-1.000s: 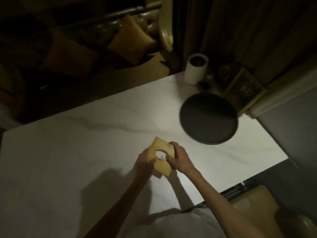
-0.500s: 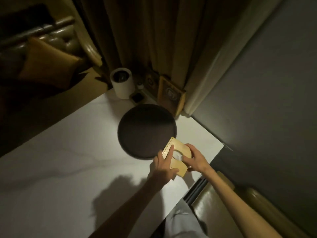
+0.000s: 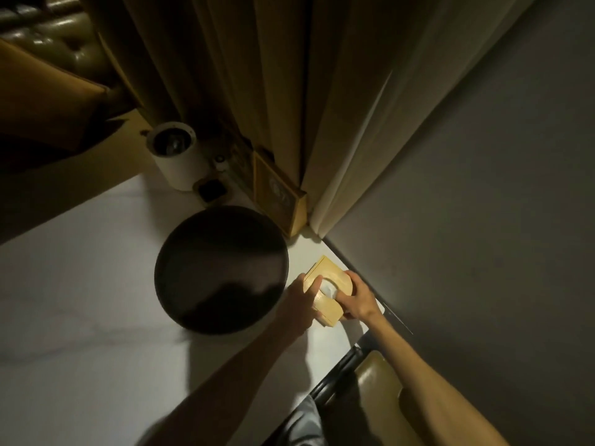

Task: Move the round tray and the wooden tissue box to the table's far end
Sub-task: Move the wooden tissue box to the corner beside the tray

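Note:
The wooden tissue box (image 3: 328,305) is pale yellow with a round opening on top where white tissue shows. It sits at the table's right edge, close to the grey wall. My left hand (image 3: 297,299) grips its left side and my right hand (image 3: 355,299) grips its right side. Just left of the box lies the dark round tray (image 3: 222,268), flat on the white marble table (image 3: 80,317), near the far corner. I cannot tell whether the box rests on the table or hovers just above it.
A white cylindrical container (image 3: 177,156), a small black object (image 3: 211,189) and a framed picture (image 3: 277,197) crowd the far corner against the curtains (image 3: 257,75). A grey wall (image 3: 483,220) runs along the right edge. A padded chair (image 3: 380,397) stands below the table's near right.
Both hands carried the tissue box from the table's middle to its right edge beside the tray. The view swung right toward the wall and corner.

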Demonstrator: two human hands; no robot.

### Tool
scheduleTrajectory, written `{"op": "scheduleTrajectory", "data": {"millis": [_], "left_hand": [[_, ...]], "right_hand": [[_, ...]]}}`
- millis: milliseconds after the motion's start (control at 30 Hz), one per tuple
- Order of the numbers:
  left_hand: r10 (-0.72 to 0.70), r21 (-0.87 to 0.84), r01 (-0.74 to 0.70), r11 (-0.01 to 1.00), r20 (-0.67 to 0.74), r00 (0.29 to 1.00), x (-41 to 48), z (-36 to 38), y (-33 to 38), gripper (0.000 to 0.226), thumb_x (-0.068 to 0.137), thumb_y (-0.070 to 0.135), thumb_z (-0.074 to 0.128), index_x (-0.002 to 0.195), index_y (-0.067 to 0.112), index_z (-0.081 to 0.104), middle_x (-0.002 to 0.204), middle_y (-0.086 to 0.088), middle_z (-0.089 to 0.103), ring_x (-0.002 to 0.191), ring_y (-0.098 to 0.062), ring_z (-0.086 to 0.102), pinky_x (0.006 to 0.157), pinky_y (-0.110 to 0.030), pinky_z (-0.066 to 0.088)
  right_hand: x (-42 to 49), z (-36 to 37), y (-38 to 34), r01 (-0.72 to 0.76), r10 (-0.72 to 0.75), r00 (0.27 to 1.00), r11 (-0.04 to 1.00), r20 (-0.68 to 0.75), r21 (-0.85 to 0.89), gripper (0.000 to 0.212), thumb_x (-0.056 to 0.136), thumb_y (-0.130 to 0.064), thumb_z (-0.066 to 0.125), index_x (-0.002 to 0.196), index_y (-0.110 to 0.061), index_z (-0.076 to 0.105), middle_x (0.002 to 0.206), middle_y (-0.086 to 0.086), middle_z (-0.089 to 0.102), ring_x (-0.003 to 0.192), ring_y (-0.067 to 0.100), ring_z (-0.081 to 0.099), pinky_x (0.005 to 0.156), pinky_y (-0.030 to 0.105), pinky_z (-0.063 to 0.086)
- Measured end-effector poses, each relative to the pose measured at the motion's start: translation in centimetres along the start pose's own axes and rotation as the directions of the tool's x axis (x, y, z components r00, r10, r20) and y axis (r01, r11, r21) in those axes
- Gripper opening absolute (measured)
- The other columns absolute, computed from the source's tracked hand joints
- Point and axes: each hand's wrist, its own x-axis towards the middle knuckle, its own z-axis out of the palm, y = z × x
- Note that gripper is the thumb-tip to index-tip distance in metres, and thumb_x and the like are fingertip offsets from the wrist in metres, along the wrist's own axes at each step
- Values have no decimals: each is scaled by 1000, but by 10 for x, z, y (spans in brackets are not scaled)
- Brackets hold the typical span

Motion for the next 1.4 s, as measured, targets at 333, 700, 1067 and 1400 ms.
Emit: {"op": "scheduleTrajectory", "data": {"millis": [333,700,1067,1400], "left_hand": [[-2,60,3,998,-8,1000,12,-4,-31,67,81,60,55,130,17,40,129,-23,54,101,-34,65,75,-36,60],[45,390,-56,919,36,998,-47,11,-27,79,80,71,41,146,26,37,156,-6,32,142,-28,31,105,-54,30],[8,449,-115,886,233,972,-9,-10,-34,76,92,41,53,152,28,8,163,-6,-1,148,-33,0,113,-62,16],[-12,352,-56,934,188,982,-7,-11,-30,76,95,23,53,153,20,4,161,-12,-13,148,-31,-11,119,-54,5]], "right_hand": [[25,10,-2,-27,28,999,999,29,-40,74,89,-47,62,150,-35,23,143,9,41,113,35,57,75,48,61],[-52,38,35,151,-136,988,700,77,-698,97,59,-87,-26,146,-43,-22,161,-4,-25,149,26,-18,113,49,39],[-38,31,12,97,-48,995,735,91,-671,80,84,-75,4,153,-38,-14,162,-5,-24,151,30,-11,115,52,28],[-33,33,6,65,-23,997,713,70,-698,77,87,-71,6,153,-38,-13,164,-4,-20,153,28,-4,112,53,35]]}}
